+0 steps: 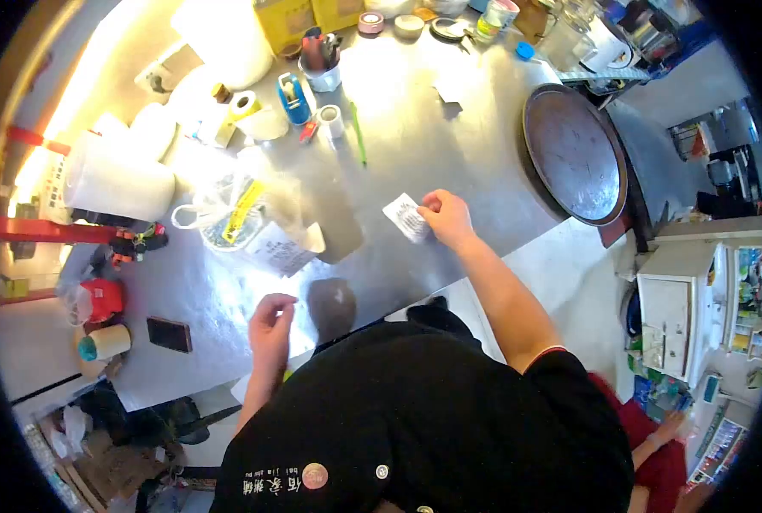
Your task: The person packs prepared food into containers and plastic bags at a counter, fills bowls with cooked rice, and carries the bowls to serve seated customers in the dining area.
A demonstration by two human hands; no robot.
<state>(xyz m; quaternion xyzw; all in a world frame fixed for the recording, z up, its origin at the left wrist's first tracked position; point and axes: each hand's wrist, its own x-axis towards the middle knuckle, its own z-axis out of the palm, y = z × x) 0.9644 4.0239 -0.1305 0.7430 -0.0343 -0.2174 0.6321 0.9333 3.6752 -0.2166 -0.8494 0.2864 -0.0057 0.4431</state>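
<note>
My right hand (449, 220) pinches a small white printed slip of paper (407, 217) by its right edge, just over the metal table. My left hand (271, 327) is above the table's near edge, its fingers loosely bent and nothing visible in them. Beyond it stands a tied clear plastic bag (201, 215) with a container inside and a yellow printed strip (244, 210) on it. A larger white printed paper (278, 250) is at the bag's near side; whether it is attached, I cannot tell.
On the metal table (398, 137) are a blue tape dispenser (294, 99), a cup of pens (322, 75), a green straw-like stick (358, 132) and a dark phone (169, 334). Large round trays (573, 154) lie at the right. A person in red (654, 457) is at lower right.
</note>
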